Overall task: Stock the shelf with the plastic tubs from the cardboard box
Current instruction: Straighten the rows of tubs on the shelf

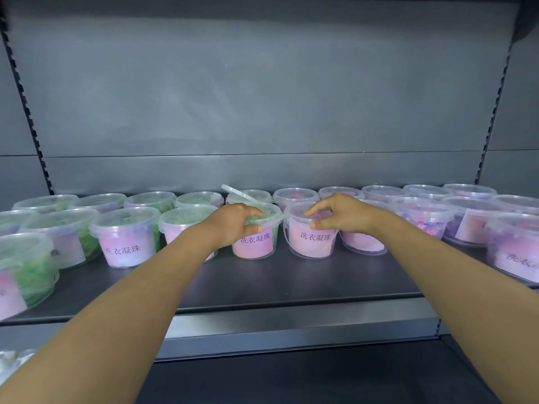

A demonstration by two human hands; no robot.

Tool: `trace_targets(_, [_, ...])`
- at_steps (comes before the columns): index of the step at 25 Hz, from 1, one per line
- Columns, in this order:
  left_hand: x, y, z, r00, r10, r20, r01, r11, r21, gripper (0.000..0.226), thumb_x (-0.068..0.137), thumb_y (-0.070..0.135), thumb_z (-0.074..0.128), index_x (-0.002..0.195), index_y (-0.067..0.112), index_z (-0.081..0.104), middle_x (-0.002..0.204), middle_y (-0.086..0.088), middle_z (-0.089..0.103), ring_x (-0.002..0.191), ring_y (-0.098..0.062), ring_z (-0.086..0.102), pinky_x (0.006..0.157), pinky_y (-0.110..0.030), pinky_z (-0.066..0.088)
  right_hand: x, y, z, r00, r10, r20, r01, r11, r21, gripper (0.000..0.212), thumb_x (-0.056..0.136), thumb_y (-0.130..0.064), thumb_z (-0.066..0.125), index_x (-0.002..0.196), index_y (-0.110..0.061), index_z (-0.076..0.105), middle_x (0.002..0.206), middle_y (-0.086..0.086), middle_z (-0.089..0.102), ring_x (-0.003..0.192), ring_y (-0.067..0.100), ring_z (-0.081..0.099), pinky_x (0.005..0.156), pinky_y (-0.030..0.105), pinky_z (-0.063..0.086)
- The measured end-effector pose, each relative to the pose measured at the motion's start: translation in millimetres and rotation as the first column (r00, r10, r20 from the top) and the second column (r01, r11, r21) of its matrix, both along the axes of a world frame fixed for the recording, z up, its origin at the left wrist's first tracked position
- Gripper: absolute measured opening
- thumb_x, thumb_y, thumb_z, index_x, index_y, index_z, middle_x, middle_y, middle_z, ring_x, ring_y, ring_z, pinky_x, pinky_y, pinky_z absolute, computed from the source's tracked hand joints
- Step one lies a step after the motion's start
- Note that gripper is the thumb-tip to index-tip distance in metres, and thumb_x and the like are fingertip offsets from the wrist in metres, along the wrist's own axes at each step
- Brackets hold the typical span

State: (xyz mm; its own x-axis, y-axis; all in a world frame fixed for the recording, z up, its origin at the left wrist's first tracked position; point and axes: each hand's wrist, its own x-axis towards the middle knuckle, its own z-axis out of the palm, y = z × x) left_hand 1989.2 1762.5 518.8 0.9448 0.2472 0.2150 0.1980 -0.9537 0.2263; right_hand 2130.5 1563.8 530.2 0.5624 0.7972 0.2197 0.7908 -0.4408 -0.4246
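Two tubs stand side by side mid-shelf point(262, 284). The left hand point(233, 225), arm outstretched, curls round the left tub point(256, 237); the right hand point(341, 214) pinches the right tub point(312, 237) rim at twelve o'clock.

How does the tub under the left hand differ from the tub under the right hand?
The left-hand tub shows green contents behind its label; the right-hand tub looks pink throughout. The left hand wraps its tub's rim and side, while the right hand only pinches its tub's lid edge. Both are clear, lidded, upright and carry the same pink label.
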Motion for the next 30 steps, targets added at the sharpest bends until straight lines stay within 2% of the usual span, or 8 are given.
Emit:
trace_targets(4, [-6, -11, 13, 0.998, 0.056, -0.023, -0.051, 0.981, 0.186, 0.043, 0.094, 0.035, 0.051, 0.133, 0.019, 0.048, 0.137, -0.006, 0.047, 0.123, -0.025, 0.047, 0.101, -0.033, 0.038, -11, -5, 10, 0.992, -0.061, 0.106, 0.064, 0.998, -0.026, 0.029, 0.08, -0.021, 0.072, 0.108, -0.012, 0.068, 0.112, 0.001, 0.065, 0.111, 0.018, 0.058, 0.096, 0.028, 0.045])
trace_targets(6, [-15, -22, 20, 0.995, 0.098, 0.006, -0.097, 0.963, 0.251, 0.041, 0.094, 0.035, 0.049, 0.13, 0.016, 0.049, 0.135, -0.007, 0.048, 0.12, -0.025, 0.049, 0.097, -0.034, 0.041, -21, -13, 14, 0.955, -0.071, 0.287, 0.112, 0.985, -0.13, 0.039, 0.079, -0.029, 0.071, 0.115, -0.016, 0.064, 0.117, 0.002, 0.062, 0.114, 0.021, 0.055, 0.094, 0.03, 0.044])
trace_targets(8, [-30, -38, 21, 0.99, 0.133, 0.041, -0.139, 0.937, 0.32, 0.039, 0.096, 0.035, 0.045, 0.129, 0.016, 0.05, 0.133, -0.007, 0.049, 0.12, -0.026, 0.049, 0.095, -0.035, 0.043, -36, -27, 13, 0.875, -0.041, 0.482, 0.174, 0.956, -0.234, 0.05, 0.079, -0.038, 0.069, 0.123, -0.02, 0.057, 0.122, 0.004, 0.057, 0.117, 0.025, 0.05, 0.095, 0.036, 0.044])
trace_targets(10, [-49, -59, 18, 0.984, 0.164, 0.068, -0.178, 0.898, 0.402, 0.038, 0.097, 0.034, 0.042, 0.128, 0.015, 0.05, 0.131, -0.008, 0.049, 0.121, -0.027, 0.047, 0.093, -0.036, 0.043, -55, -49, 9, 0.83, -0.016, 0.558, 0.208, 0.937, -0.282, 0.046, 0.082, -0.04, 0.064, 0.122, -0.019, 0.055, 0.122, 0.006, 0.055, 0.117, 0.027, 0.048, 0.092, 0.037, 0.045])
trace_targets(14, [-87, -118, 2, 0.975, 0.215, 0.063, -0.219, 0.853, 0.474, 0.038, 0.098, 0.031, 0.038, 0.13, 0.012, 0.046, 0.129, -0.009, 0.047, 0.121, -0.027, 0.044, 0.091, -0.036, 0.042, -93, -107, -8, 0.858, 0.005, 0.514, 0.178, 0.935, -0.306, 0.038, 0.088, -0.038, 0.058, 0.117, -0.014, 0.055, 0.119, 0.006, 0.055, 0.115, 0.026, 0.046, 0.079, 0.03, 0.039])
trace_targets(18, [-136, -203, -14, 0.971, 0.235, 0.046, -0.228, 0.846, 0.481, 0.038, 0.098, 0.03, 0.038, 0.13, 0.01, 0.046, 0.128, -0.01, 0.048, 0.12, -0.028, 0.045, 0.092, -0.037, 0.041, -132, -190, -16, 0.866, 0.0, 0.5, 0.175, 0.937, -0.302, 0.046, 0.088, -0.038, 0.057, 0.127, -0.015, 0.052, 0.125, 0.008, 0.054, 0.119, 0.027, 0.045, 0.093, 0.04, 0.045])
trace_targets(25, [-182, -356, -9, 0.973, 0.195, 0.126, -0.228, 0.91, 0.347, 0.036, 0.097, 0.028, 0.041, 0.124, 0.006, 0.046, 0.124, -0.013, 0.05, 0.117, -0.03, 0.046, 0.087, -0.039, 0.045, -182, -344, -7, 0.897, -0.009, 0.442, 0.153, 0.944, -0.291, 0.052, 0.088, -0.042, 0.059, 0.132, -0.018, 0.05, 0.13, 0.006, 0.054, 0.121, 0.025, 0.048, 0.096, 0.036, 0.044])
trace_targets(30, [-177, -403, 17, 0.962, 0.19, 0.198, -0.237, 0.939, 0.25, 0.035, 0.094, 0.026, 0.043, 0.123, 0.008, 0.052, 0.125, -0.013, 0.05, 0.121, -0.03, 0.043, 0.091, -0.038, 0.042, -171, -406, 21, 0.908, -0.098, 0.408, 0.217, 0.942, -0.255, 0.047, 0.088, -0.042, 0.057, 0.125, -0.014, 0.055, 0.127, 0.005, 0.056, 0.115, 0.025, 0.05, 0.093, 0.034, 0.043])
